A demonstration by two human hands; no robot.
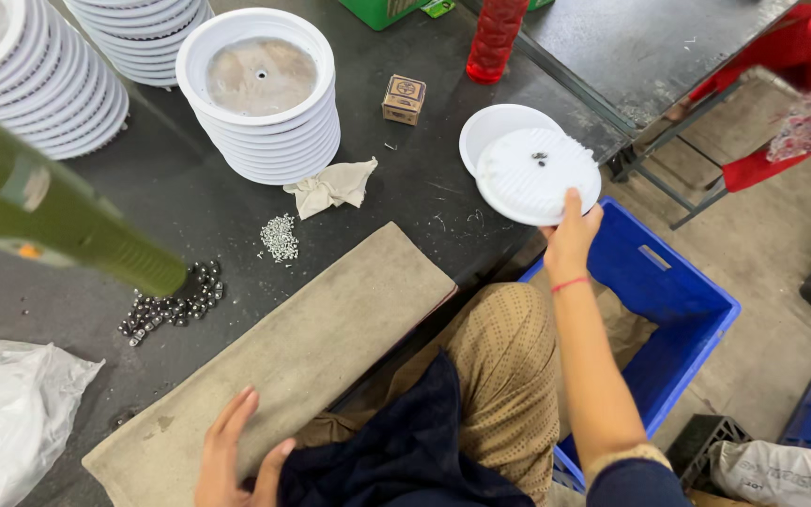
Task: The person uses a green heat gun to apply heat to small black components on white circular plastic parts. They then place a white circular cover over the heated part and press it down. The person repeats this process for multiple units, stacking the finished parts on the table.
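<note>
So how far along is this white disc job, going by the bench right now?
Partway, it seems. In hand: the right hand holds a white ribbed disc at the bench edge, over another white disc. The left hand rests open on the grey mat. Apparently left: stacks of white round parts, plus piles of small screws and dark beads. The blue crate shows no finished discs, so the done count is unclear.

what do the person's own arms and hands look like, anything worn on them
Both hands are bare, with no gloves. The right hand has a thin red thread band around the wrist, and the forearm is uncovered down to a dark blue sleeve with a pale patterned cuff near the elbow. The left hand shows no band or ring; its wrist runs out of the picture, so any sleeve there cannot be seen.
</note>
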